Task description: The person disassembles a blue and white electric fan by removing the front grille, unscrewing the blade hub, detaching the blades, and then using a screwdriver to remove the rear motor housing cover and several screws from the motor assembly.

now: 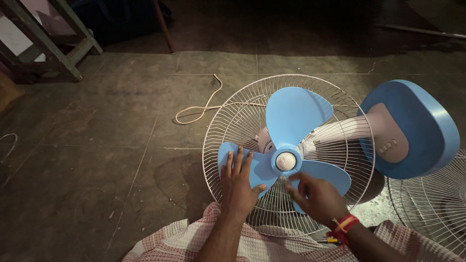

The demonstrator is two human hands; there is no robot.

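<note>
Stone floor [97, 160], both hands [238, 187] on blue fan blades [291, 116]

The fan blades [291, 140] are smooth blue plastic with a faint sheen; the hub cap [286, 161] at centre is pale plastic. The rear guard [233, 121] is thin white-coated metal wire. The round base [417, 128] at right is glossy blue plastic, with a pale matt plastic neck [344, 128]. The floor [97, 160] is rough, matt, dusty stone slabs. The cord [201, 109] at upper centre is smooth, cream, rubbery. At lower frame, the checked cloth [184, 242] is woven cotton-like fabric. The frame [53, 43] at upper left is worn painted wood
</note>
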